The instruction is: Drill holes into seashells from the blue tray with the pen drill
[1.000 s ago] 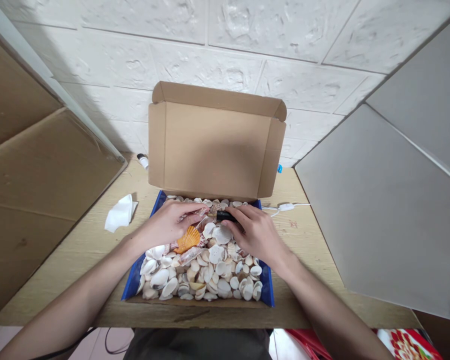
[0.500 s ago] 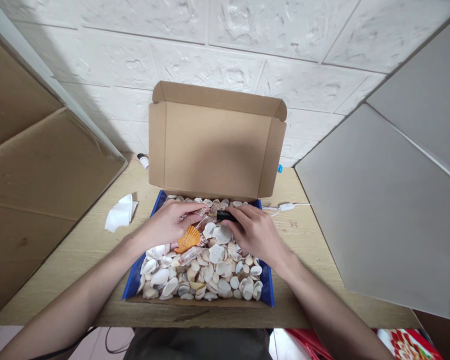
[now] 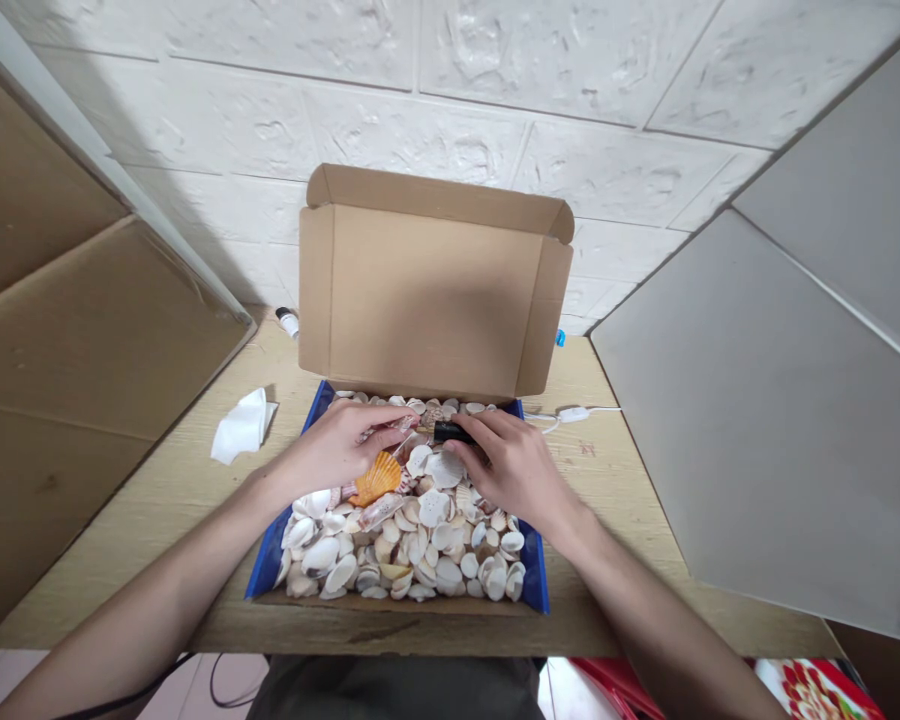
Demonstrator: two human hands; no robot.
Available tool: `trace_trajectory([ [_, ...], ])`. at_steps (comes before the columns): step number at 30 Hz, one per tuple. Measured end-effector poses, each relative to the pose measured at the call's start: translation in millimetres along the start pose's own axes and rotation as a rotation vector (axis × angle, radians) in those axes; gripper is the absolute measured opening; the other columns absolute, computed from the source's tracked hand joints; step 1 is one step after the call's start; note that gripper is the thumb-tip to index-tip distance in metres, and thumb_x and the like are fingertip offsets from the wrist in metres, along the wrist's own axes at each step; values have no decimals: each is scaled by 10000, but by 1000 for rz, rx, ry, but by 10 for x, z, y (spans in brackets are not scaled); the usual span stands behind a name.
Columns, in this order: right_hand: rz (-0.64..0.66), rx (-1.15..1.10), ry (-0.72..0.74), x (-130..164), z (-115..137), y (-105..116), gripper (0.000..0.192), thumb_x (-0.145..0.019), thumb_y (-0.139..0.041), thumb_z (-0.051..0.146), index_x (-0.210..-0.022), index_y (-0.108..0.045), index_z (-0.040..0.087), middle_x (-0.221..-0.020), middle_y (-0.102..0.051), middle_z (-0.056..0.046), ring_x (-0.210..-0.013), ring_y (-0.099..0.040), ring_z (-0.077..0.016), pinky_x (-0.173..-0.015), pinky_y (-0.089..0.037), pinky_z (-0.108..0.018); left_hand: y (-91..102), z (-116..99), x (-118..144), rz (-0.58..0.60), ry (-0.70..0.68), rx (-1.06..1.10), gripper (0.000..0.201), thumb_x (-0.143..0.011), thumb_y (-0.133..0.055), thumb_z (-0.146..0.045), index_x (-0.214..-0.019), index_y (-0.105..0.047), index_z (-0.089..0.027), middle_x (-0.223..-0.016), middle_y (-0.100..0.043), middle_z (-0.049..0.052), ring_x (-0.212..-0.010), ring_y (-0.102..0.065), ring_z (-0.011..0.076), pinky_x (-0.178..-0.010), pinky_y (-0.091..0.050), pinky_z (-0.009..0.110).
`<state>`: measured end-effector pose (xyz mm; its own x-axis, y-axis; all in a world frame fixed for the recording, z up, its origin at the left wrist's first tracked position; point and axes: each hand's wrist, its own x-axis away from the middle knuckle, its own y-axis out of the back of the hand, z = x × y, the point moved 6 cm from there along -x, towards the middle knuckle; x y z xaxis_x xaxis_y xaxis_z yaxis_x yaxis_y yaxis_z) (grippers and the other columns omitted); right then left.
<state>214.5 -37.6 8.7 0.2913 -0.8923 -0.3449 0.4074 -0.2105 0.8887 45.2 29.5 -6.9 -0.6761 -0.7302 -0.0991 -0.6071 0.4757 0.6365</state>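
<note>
A blue-sided cardboard box point(image 3: 534, 578) full of white seashells point(image 3: 412, 545) lies open on the wooden table, its brown lid point(image 3: 427, 290) standing upright behind. My left hand point(image 3: 337, 450) grips a small pinkish shell between its fingertips, just above an orange scallop shell point(image 3: 375, 478). My right hand point(image 3: 510, 462) holds a small black tool point(image 3: 450, 433) whose thin tip points at the shell in my left hand. Both hands hover over the far half of the box.
A crumpled white tissue point(image 3: 241, 426) lies on the table to the left. A small white bottle point(image 3: 288, 322) stands by the wall. A white cable with a switch point(image 3: 574, 412) runs at the right. Cardboard panels point(image 3: 82, 360) flank the left, grey boards point(image 3: 765, 400) the right.
</note>
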Motion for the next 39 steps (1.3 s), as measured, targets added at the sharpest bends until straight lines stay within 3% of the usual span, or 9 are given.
trace_trajectory([
  [24,4,5,3,-7,3,3,280,-951,-483,334,-1087,-645,149,-886,-699,-92,-802,-647,-195,-705,-493,-307,3,-47,-7,0,-41,-30,275,-941,-518,-349,-1096,-726,-257,-1038,-761,34,-863,-718,225,-713,-538,287],
  [39,29,21,3,-2,-5,-25,284,-956,-473,340,-1095,-638,155,-897,-695,-88,-807,-645,-193,-709,-486,-308,-24,-51,3,28,-44,-112,269,-942,-503,-244,-1123,-702,-224,-1076,-750,37,-926,-710,215,-787,-516,295],
])
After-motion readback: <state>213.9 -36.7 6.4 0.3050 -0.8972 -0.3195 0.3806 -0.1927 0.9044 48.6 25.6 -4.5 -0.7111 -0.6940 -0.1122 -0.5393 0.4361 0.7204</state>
